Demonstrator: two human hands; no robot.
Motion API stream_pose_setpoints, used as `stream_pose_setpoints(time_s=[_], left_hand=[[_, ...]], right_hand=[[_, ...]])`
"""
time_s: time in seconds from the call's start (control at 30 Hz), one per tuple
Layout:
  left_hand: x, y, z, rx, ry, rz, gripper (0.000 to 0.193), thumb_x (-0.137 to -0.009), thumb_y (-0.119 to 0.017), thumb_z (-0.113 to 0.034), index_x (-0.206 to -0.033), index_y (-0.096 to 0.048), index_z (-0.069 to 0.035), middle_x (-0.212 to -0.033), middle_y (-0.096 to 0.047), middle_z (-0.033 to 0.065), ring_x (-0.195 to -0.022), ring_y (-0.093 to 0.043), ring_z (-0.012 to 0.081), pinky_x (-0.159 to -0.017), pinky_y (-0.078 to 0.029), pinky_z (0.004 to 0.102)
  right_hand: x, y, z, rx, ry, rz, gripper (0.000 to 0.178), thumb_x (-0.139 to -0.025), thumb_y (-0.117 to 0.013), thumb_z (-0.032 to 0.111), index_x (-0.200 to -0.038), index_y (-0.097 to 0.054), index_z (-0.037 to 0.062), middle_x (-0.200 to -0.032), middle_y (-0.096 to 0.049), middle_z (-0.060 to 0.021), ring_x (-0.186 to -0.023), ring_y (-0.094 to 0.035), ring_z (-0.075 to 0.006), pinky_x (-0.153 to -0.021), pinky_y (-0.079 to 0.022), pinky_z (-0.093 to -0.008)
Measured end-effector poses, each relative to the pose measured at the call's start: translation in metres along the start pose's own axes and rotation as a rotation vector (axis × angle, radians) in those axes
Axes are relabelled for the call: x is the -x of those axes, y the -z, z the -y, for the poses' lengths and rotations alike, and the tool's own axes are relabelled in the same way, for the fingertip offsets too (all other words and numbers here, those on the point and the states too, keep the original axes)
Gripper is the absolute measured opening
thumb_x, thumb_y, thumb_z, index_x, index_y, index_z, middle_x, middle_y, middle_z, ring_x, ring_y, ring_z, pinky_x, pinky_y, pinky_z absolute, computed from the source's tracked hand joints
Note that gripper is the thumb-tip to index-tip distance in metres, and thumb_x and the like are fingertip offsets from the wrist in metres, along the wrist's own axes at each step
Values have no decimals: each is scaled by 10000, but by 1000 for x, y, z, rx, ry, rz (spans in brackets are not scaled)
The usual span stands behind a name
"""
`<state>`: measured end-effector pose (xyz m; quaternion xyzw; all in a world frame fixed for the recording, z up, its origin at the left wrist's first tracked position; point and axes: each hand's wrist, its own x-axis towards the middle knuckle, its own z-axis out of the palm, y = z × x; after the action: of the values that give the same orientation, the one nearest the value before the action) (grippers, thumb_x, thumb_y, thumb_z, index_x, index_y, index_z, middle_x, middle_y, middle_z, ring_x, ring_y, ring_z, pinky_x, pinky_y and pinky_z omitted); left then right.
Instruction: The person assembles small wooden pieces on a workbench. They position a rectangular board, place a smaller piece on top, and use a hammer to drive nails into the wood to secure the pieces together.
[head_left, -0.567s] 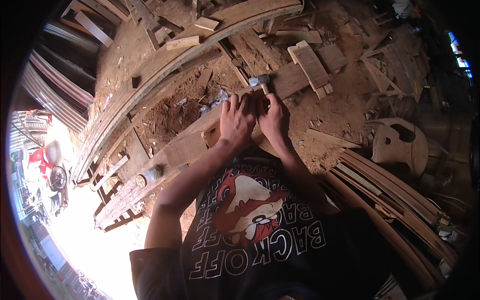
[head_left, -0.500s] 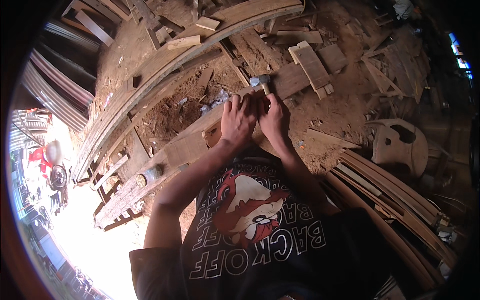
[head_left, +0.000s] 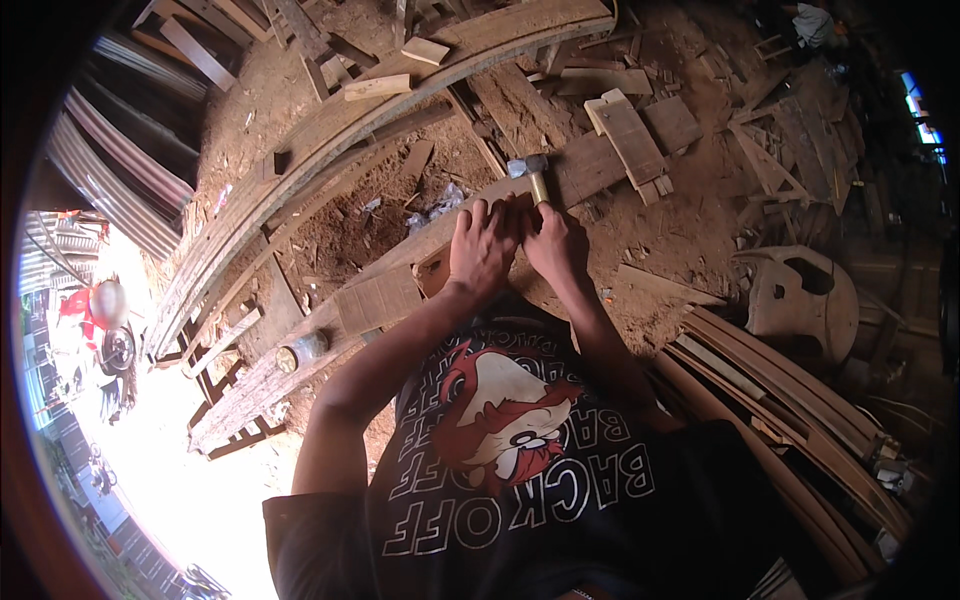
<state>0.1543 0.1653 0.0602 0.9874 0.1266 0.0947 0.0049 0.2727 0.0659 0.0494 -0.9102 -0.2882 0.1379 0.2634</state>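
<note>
My left hand (head_left: 480,248) rests at the near edge of a long wooden plank bench (head_left: 587,168), its fingers bent down. Right beside it, my right hand (head_left: 556,246) has curled fingers that meet those of the left. What they hold between them is small and hidden by the fingers. A hammer (head_left: 540,186) with a dark head and light handle lies just beyond my right fingertips; the handle's lower end disappears behind them. Left of the hammer head sits a small pale bluish item (head_left: 516,168), too small to name.
Short boards (head_left: 628,140) lie across the bench's right part. A wooden block (head_left: 378,304) and a clear jar (head_left: 303,352) are on its left. Beyond runs a long curved timber (head_left: 330,120). Stacked planks (head_left: 780,390) and a cut-out wooden panel (head_left: 800,300) stand right; a red motorcycle (head_left: 95,315) is far left.
Both hands have drawn slightly toward me, and more of the hammer's handle shows beyond the right fingers. The whole view has shifted a little.
</note>
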Motion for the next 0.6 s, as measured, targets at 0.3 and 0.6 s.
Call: stream_pose_setpoints(time_s=[0.3, 0.6], left_hand=[[3, -15, 0, 70, -8, 53, 595, -906, -637, -236, -1459, -591, -22, -1427, -571, 142, -1221, -485, 323, -956, -429, 432], [4, 3, 6, 264, 34, -94, 504, -870, -733, -231, -1346, -677, -75, -1294, -672, 87, -1072, -583, 298, -874, -470, 429]], right_hand=[[1, -15, -14, -63, 67, -91, 356, -979, -667, 386, -1014, -730, 37, -1030, -755, -234, -994, -714, -471, -854, -571, -539], [11, 30, -22, -384, 392, 116, 229, -988, -674, 61, -1209, -717, 20, -1148, -736, -207, -1050, -732, -367, -899, -575, -413]])
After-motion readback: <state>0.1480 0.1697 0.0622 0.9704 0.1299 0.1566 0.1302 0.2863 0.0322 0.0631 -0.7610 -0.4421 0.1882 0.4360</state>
